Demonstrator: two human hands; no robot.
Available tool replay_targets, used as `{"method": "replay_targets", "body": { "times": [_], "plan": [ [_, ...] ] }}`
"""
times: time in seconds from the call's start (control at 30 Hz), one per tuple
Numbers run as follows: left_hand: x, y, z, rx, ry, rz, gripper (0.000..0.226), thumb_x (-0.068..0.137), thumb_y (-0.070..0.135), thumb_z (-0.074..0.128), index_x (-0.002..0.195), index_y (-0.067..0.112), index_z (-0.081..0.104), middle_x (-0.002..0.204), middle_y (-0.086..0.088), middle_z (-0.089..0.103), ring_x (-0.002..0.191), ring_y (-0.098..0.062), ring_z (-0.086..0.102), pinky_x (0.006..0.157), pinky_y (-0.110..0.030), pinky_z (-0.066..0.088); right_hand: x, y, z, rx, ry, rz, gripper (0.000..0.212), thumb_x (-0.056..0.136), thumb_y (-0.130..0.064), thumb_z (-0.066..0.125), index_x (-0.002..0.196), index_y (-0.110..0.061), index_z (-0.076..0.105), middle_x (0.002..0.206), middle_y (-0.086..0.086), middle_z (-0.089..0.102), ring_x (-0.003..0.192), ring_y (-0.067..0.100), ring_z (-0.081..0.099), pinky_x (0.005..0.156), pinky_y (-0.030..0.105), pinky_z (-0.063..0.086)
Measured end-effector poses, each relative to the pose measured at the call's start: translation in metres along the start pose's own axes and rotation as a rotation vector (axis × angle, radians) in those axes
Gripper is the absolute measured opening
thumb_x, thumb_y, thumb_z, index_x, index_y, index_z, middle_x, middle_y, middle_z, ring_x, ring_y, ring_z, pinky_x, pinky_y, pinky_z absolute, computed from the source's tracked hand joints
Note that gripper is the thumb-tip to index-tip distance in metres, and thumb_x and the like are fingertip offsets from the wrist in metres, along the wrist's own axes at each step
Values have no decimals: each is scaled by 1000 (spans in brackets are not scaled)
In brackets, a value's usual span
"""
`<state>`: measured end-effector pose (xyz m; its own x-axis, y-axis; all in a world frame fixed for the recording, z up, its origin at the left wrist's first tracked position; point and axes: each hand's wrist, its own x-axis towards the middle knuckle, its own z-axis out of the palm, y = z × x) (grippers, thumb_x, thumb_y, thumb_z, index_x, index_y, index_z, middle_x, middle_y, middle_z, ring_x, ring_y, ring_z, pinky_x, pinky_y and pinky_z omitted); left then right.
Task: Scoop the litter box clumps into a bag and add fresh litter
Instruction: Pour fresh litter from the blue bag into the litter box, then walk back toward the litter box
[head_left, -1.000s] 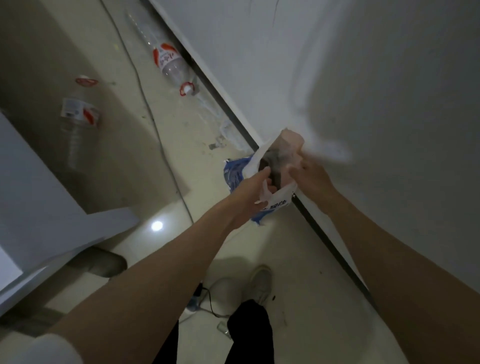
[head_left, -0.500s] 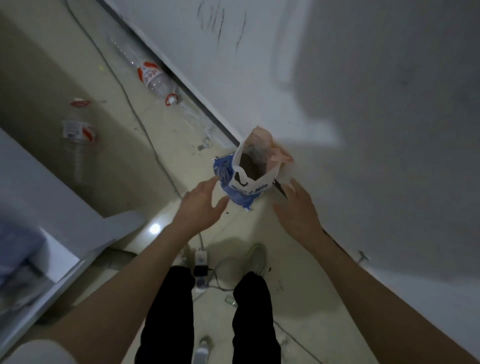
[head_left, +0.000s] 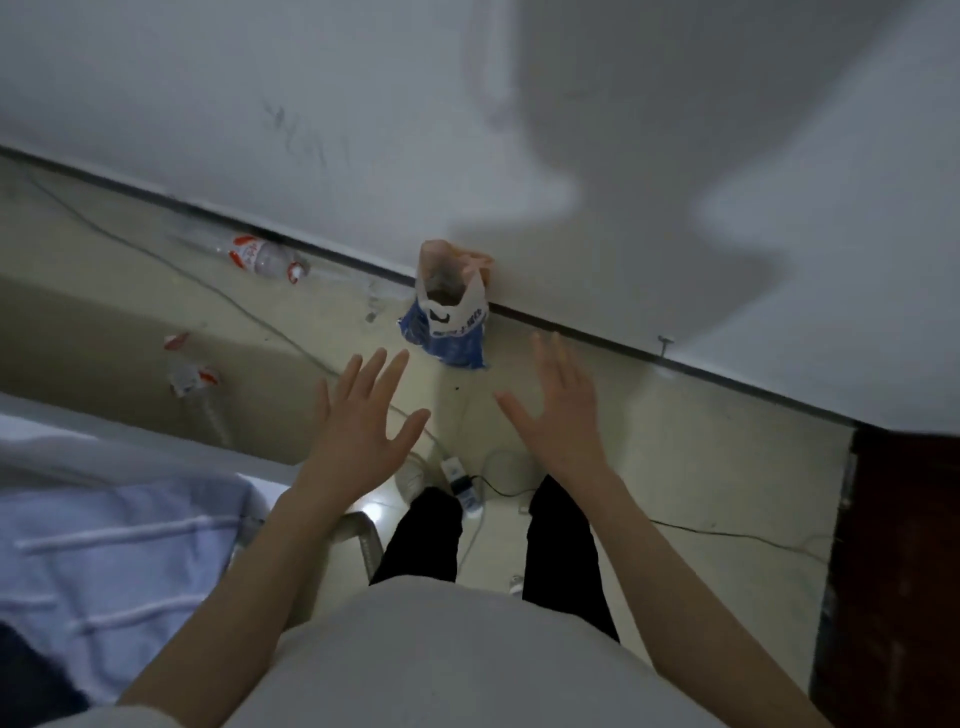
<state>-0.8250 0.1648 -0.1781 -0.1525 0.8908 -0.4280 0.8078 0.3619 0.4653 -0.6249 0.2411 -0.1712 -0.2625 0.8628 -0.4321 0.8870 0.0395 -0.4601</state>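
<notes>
Floor (head_left: 675, 467): one bag (head_left: 451, 312), two bottles, two empty spread hands.

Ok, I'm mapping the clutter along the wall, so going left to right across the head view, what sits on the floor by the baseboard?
Clear plastic bottle with a red-and-white label lying on its side → blue-and-white plastic bag with a pink liner standing open against the wall → dark brown wooden door at the far right.

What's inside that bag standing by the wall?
The bag stands open at the top, with a pinkish inner bag lining its mouth. Something dark shows down inside; the dim light hides what it is. The blue lower part covers the rest.
</notes>
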Motion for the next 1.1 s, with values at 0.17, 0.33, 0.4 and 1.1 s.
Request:
{"method": "replay_targets", "body": {
  "times": [0.17,0.33,0.4,1.1],
  "plan": [
    [-21,53,10,72,-48,90,72,85,60,30,147,28,16,157,1,12,145,-20,-1,115,-54,-1,-49,43,-32,80,119,131,76,91,-54,44,150,-26,6,159,-1,1,147,17,-1,119,46,1],
    [-37,116,34,290,-115,329,86,73,69,5,148,28,12,157,3,10,145,-21,0,113,-53,-5,-105,104,-74,108,228,240,73,92,-54,39,150,-27,2,159,-2,0,147,17,-1,118,45,-1],
    [-41,149,45,332,-126,402,88,70,70,2,148,29,11,157,3,8,145,-19,-2,113,-51,-7,-135,134,-87,139,281,291,72,93,-53,37,150,-28,2,159,-2,0,147,16,-3,118,44,-2],
    [-260,529,321,565,-523,1390,97,69,80,-10,148,27,8,157,3,6,145,-20,-4,116,-48,-3,-559,419,-93,230,691,1127,92,70,-77,2,150,-31,6,159,-3,5,147,18,1,118,46,2]
  ]
}}
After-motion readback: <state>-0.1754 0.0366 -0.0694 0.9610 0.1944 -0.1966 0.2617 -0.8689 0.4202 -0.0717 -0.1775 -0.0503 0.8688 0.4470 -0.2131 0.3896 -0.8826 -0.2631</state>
